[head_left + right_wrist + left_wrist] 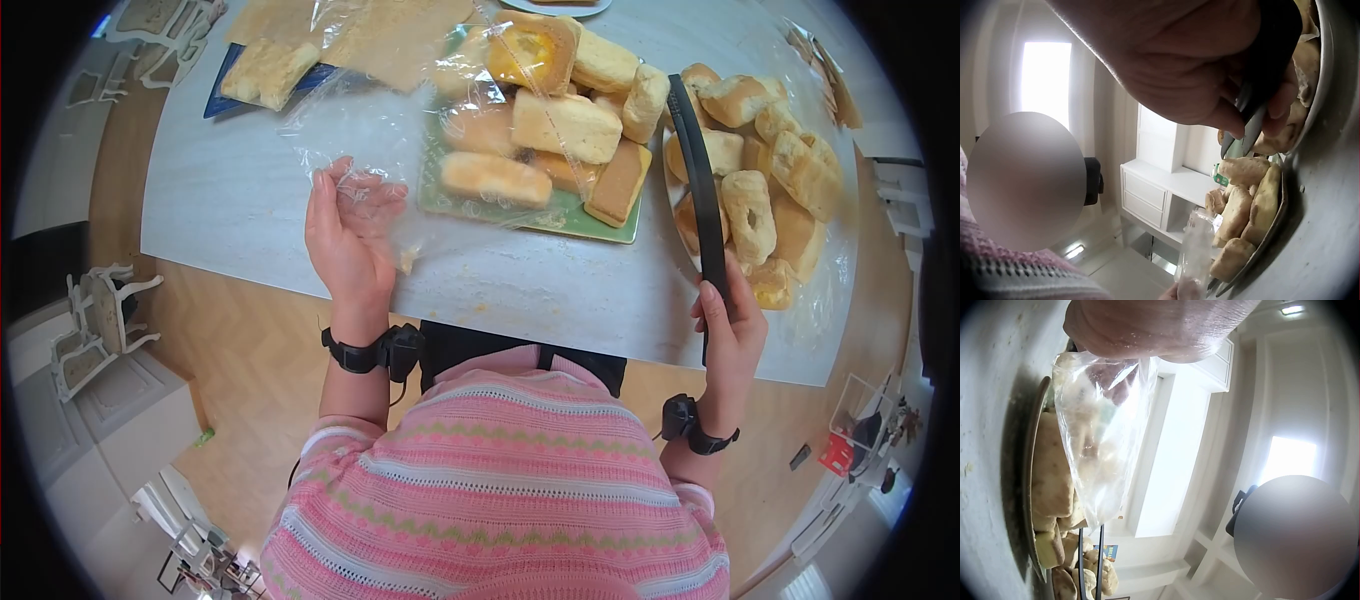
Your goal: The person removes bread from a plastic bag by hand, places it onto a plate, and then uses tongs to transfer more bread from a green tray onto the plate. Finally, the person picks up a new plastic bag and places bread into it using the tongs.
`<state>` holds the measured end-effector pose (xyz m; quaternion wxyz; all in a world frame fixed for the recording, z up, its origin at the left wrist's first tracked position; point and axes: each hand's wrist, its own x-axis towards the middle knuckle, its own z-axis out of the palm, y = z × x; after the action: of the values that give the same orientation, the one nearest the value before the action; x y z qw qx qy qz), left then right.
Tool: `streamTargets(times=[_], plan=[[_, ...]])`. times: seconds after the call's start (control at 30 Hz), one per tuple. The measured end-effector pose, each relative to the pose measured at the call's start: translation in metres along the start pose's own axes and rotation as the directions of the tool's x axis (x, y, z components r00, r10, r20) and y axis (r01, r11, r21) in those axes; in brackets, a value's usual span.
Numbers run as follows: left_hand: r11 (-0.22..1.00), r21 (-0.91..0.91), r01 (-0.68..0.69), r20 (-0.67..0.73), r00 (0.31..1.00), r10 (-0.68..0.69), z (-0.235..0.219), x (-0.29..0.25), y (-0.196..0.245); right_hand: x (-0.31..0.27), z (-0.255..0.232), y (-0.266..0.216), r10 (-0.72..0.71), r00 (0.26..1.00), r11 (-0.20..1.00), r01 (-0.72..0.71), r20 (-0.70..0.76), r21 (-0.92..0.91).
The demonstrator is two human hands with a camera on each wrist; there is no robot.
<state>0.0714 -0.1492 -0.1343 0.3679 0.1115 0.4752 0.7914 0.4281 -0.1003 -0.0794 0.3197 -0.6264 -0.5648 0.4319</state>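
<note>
My left hand (350, 255) holds a clear plastic bag (375, 130), palm up, its fingers seen through the film. The bag spreads over the left part of a green tray (605, 230) piled with bread pieces (567, 128); in the left wrist view the bag (1100, 444) hangs from the hand, side-on to the pile. In my right hand (735, 325) are black tongs (700, 170), gripped near the handle and pointing away from me. They overlap the left edge of a plate (672, 205) heaped with bread rolls (750, 215). Between the tongs' tips no bread shows.
A blue tray (215, 100) with a flat bread piece (268, 75) lies at the back left, beside brown paper (385, 40). Clear wrap (835, 270) lies around the right plate. Crumbs dot the table's near edge. A white plate (590, 8) stands at the back.
</note>
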Motion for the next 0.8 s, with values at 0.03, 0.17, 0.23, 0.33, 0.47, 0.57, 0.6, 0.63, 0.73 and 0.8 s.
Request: streamTargets(times=[0.03, 0.17, 0.23, 0.33, 0.47, 0.57, 0.6, 0.63, 0.73, 0.8], plan=[[1.0, 0.002, 0.0, -0.005, 1.0, 0.0, 0.0007, -0.0003, 0.0003, 0.0001, -0.0003, 0.0004, 0.0, 1.0, 1.0, 0.0, 0.0, 0.001], [1.0, 0.015, 0.001, -0.014, 1.0, -0.001, 0.0017, -0.0016, 0.0011, 0.0007, -0.0003, 0.0015, -0.001, 1.0, 1.0, 0.002, -0.021, 0.023], [1.0, -0.001, 0.001, -0.001, 1.0, -0.001, 0.0003, -0.0014, 0.0001, 0.0018, -0.0003, 0.0022, -0.001, 1.0, 1.0, 0.001, -0.025, 0.03], [1.0, -0.006, 0.009, -0.002, 1.0, -0.009, 0.0011, -0.0017, 0.0001, 0.0026, -0.0001, 0.0033, 0.015, 1.0, 0.999, -0.015, -0.02, 0.033], [1.0, -0.011, 0.011, 0.01, 1.0, -0.011, 0.0005, -0.0015, -0.0007, 0.0029, 0.0021, 0.0005, 0.002, 0.999, 1.0, -0.001, -0.043, 0.03], [1.0, -0.013, 0.012, 0.001, 1.0, -0.012, 0.0016, -0.0019, -0.0008, 0.0041, 0.0019, 0.0016, -0.009, 0.998, 1.0, 0.01, -0.055, 0.019], [1.0, -0.008, 0.011, -0.005, 1.0, -0.011, 0.0015, -0.0021, 0.0003, 0.0036, 0.0023, 0.0016, -0.016, 0.998, 1.0, 0.016, -0.053, 0.012], [1.0, -0.002, 0.011, -0.011, 1.0, -0.011, 0.0019, -0.0023, 0.0002, 0.0037, 0.0024, 0.0016, -0.015, 0.998, 1.0, 0.016, -0.053, 0.012], [1.0, -0.002, 0.011, -0.011, 1.0, -0.011, 0.0016, -0.0022, -0.0005, 0.0036, 0.0028, 0.0016, -0.011, 0.999, 1.0, 0.011, -0.039, 0.012], [1.0, -0.002, 0.012, -0.006, 1.0, -0.012, 0.0009, -0.0021, -0.001, 0.003, 0.0021, 0.0013, -0.005, 0.999, 1.0, 0.005, -0.053, 0.009]])
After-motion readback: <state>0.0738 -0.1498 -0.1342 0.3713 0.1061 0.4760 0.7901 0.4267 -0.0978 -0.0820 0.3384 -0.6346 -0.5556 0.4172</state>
